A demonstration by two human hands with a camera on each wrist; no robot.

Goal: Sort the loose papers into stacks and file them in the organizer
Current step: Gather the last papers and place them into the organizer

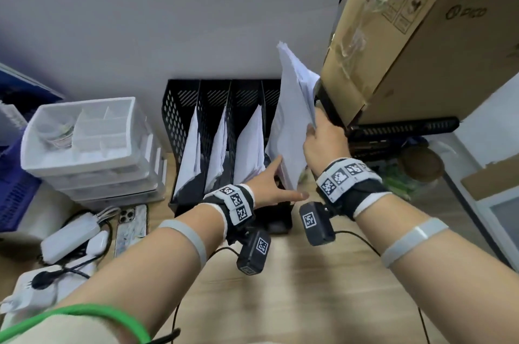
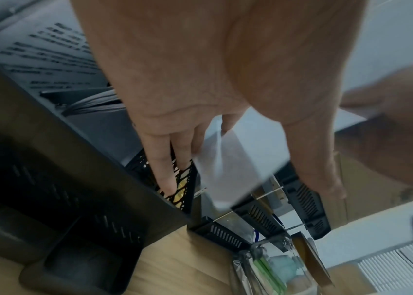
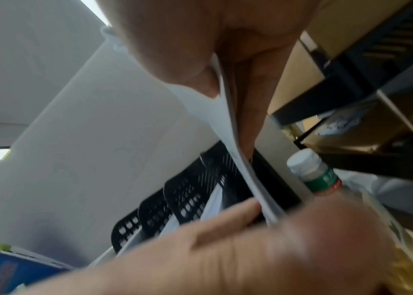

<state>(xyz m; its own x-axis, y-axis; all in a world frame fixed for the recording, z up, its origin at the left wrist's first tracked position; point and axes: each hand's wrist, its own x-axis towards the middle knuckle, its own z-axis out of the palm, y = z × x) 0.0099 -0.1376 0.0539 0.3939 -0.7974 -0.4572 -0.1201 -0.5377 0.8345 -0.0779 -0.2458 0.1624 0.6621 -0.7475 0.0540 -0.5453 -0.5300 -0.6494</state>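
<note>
A black mesh organizer (image 1: 179,107) with several upright slots stands against the wall; three slots hold white papers. My right hand (image 1: 313,131) pinches the right edge of a stack of white papers (image 1: 292,119), held upright and tilted above the rightmost slot. My left hand (image 1: 280,179) reaches in with straight fingers, which touch the stack's lower left edge, thumb stretched under its bottom corner. In the left wrist view the stack's corner (image 2: 235,159) lies between the straight fingers (image 2: 165,169) and thumb, over the mesh wall (image 2: 185,183). The right wrist view shows the stack (image 3: 225,127) edge-on above the organizer (image 3: 185,197).
A large cardboard box (image 1: 407,34) overhangs close to the right of the stack, on a black rack (image 1: 404,130). A capped bottle (image 3: 311,173) and a jar (image 1: 421,164) stand to the right. White drawers (image 1: 84,136), a phone (image 1: 132,228) and chargers (image 1: 70,239) lie left.
</note>
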